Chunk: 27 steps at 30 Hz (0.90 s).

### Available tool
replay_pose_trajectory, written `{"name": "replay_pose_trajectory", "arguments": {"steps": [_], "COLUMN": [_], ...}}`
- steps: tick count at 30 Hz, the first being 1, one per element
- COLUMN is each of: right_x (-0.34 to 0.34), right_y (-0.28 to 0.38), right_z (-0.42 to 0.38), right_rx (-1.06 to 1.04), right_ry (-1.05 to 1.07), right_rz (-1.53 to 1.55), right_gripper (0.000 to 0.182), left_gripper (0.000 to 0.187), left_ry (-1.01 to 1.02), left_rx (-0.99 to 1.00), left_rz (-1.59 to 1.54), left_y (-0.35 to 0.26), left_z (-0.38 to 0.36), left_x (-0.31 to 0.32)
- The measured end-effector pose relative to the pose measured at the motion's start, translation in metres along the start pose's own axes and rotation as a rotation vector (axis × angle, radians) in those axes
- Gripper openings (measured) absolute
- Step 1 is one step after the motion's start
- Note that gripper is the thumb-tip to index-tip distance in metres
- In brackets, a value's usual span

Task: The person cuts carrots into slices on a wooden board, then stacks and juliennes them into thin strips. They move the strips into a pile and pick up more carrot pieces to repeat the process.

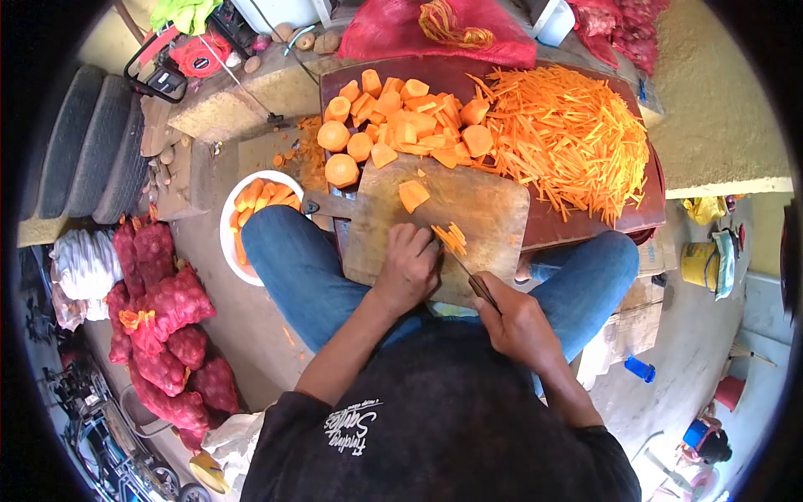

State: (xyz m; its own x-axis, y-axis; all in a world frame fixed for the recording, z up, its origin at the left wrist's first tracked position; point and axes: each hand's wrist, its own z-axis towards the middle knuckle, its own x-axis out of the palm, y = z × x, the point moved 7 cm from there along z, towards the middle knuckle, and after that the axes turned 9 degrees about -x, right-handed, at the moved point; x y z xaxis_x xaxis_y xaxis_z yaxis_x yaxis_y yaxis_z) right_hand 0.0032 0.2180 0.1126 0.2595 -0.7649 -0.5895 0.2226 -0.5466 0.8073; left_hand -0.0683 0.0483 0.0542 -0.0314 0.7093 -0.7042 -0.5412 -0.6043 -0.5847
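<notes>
My right hand [519, 316] grips a knife [479, 287] by its dark handle, the blade pointing away over the wooden cutting board [381, 205]. Carrot sticks [452, 239] lie along the blade near its tip. My left hand [409, 261] rests on the board just left of the blade, fingers curled down; what is under them is hidden. Farther up the board lies a carrot chunk [412, 196]. Behind the board are piled carrot pieces [410, 121], with a large heap of carrot sticks [569, 138] to their right.
The board lies on my lap against a dark red table [535, 238]. A white basin [242, 269] of peeled carrots stands by my left knee. Red mesh sacks [167, 326] and stacked tyres [92, 142] are at the left. A pink-red sack [376, 33] lies behind the table.
</notes>
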Motion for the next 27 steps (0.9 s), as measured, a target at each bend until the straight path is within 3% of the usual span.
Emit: {"name": "replay_pose_trajectory", "arguments": {"steps": [11,17,27], "right_x": [0.012,0.008,0.007], "right_y": [-0.01,-0.004,-0.006], "right_z": [-0.003,0.009,0.007], "right_rx": [0.053,-0.041,0.039], "right_ry": [0.002,-0.039,-0.014], "right_rz": [-0.038,-0.043,-0.031], "right_gripper": [0.029,0.031,0.032], "left_gripper": [0.022,0.02,0.021], "left_ry": [0.02,0.033,0.052], "left_rx": [0.0,0.004,-0.005], "left_rz": [-0.005,0.006,0.008], "left_y": [0.002,0.003,0.004], "left_z": [-0.004,-0.003,-0.004], "left_x": [0.005,0.005,0.006]}}
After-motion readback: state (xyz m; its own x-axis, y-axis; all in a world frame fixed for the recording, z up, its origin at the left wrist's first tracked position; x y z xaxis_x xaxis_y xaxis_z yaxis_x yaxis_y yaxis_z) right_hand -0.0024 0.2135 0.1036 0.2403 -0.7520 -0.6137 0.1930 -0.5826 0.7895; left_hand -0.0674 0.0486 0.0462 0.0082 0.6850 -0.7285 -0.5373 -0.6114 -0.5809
